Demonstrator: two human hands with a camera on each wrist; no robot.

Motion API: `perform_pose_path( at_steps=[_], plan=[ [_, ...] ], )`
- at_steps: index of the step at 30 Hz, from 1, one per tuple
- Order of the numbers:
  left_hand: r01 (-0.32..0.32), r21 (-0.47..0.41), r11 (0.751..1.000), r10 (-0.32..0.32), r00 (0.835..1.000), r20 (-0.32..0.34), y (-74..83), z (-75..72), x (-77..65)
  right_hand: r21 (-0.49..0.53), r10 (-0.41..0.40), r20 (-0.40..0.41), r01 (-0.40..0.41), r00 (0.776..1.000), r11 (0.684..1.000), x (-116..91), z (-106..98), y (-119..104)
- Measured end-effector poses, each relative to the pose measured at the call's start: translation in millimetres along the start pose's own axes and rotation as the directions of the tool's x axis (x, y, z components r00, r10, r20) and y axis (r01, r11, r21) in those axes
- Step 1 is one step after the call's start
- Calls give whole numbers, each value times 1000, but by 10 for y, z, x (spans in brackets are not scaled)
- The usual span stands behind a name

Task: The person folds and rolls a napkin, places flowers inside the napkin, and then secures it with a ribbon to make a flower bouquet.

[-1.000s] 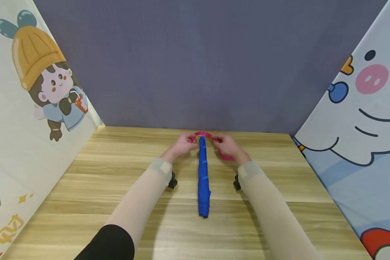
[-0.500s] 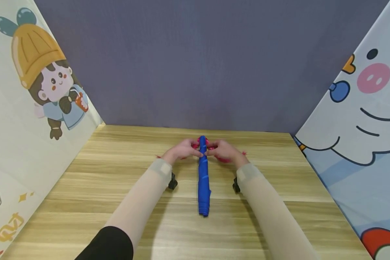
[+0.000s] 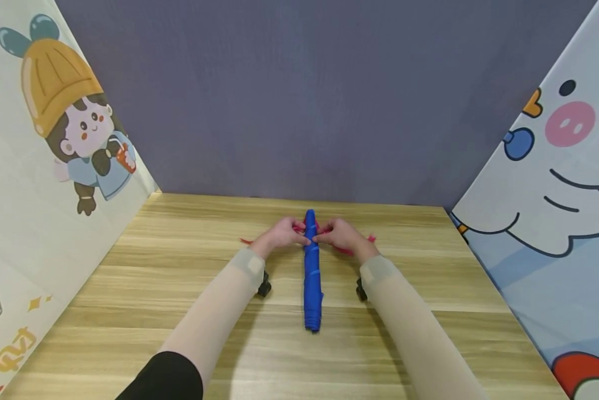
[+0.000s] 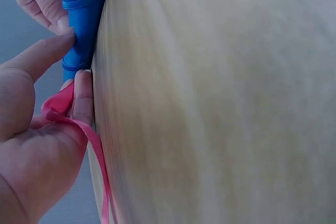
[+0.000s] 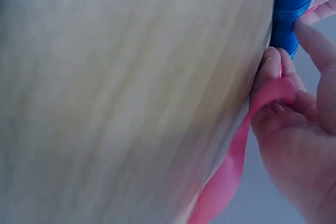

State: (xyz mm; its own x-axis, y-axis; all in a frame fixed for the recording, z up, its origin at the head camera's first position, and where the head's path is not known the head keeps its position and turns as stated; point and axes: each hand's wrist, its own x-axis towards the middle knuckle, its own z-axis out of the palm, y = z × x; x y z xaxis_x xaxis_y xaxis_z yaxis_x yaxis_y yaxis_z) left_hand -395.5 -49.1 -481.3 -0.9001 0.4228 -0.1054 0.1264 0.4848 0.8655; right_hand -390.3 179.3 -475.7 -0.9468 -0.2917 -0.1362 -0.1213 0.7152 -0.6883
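Observation:
A long blue rolled-up bundle (image 3: 312,289) lies lengthwise on the table, slimmer at its far end. Both hands are at that far part, one on each side. A pink ribbon (image 4: 100,158) passes beneath it and comes out left and right. My left hand (image 3: 283,231) holds the ribbon in its curled fingers, thumb tip against the blue surface. Opposite, my right hand (image 3: 343,233) grips the other side of the ribbon, whose wide tail (image 5: 228,174) hangs from the fingers in the right wrist view. That thumb also presses on the bundle. The ribbon's stretch under the bundle is mostly hidden.
The wood-grain table (image 3: 179,311) ends at a dark grey panel (image 3: 299,111) behind the hands. Printed cartoon panels stand at the left (image 3: 9,166) and right (image 3: 529,205). Each wrist carries a small black camera (image 3: 264,285).
One second ago the hands held the ribbon behind the bundle's far tip. They have since come nearer along its sides, drawing the ribbon under it, with thumbs now on the bundle.

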Motion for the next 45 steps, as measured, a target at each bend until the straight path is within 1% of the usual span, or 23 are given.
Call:
perform_pose_path(
  at_steps=[5,10,14,18,21,25,27,29,33,38,42,45],
  plan=[
    [21,0,1000,-21,999,-36,-2,-1,-9,-11,-12,3,12,1000,1000,-7,-19,-9],
    [5,32,999,-4,999,-51,-4,3,-3,-26,-17,10,17,1000,1000,-5,-36,-12],
    [-18,51,999,21,999,-42,-11,-1,-12,-14,-24,22,25,999,1000,-13,-41,-4],
    [-39,46,998,39,999,-7,-21,-19,-55,-2,-71,64,72,995,997,-56,-47,20],
    [-54,36,998,52,998,46,-19,-39,-119,2,-96,104,96,990,995,-119,-61,41],
    [-66,50,997,59,991,121,-20,-36,-213,2,-104,140,105,985,995,-220,-63,57],
    [-63,62,996,54,989,137,-19,-19,-251,3,-106,149,106,983,994,-264,-47,58],
    [-54,66,996,45,990,137,-27,5,-275,12,-101,152,101,983,995,-299,-23,59],
    [-43,65,997,36,993,110,-25,48,-300,18,-88,131,87,987,996,-334,26,50],
    [-38,77,996,32,997,72,-23,83,-303,-7,-98,110,99,989,995,-336,60,34],
    [-50,101,994,44,997,59,1,83,-312,-16,-119,108,122,987,992,-345,68,24],
    [-70,120,990,63,996,67,16,70,-332,-9,-123,114,125,986,992,-375,61,1]
  ],
)
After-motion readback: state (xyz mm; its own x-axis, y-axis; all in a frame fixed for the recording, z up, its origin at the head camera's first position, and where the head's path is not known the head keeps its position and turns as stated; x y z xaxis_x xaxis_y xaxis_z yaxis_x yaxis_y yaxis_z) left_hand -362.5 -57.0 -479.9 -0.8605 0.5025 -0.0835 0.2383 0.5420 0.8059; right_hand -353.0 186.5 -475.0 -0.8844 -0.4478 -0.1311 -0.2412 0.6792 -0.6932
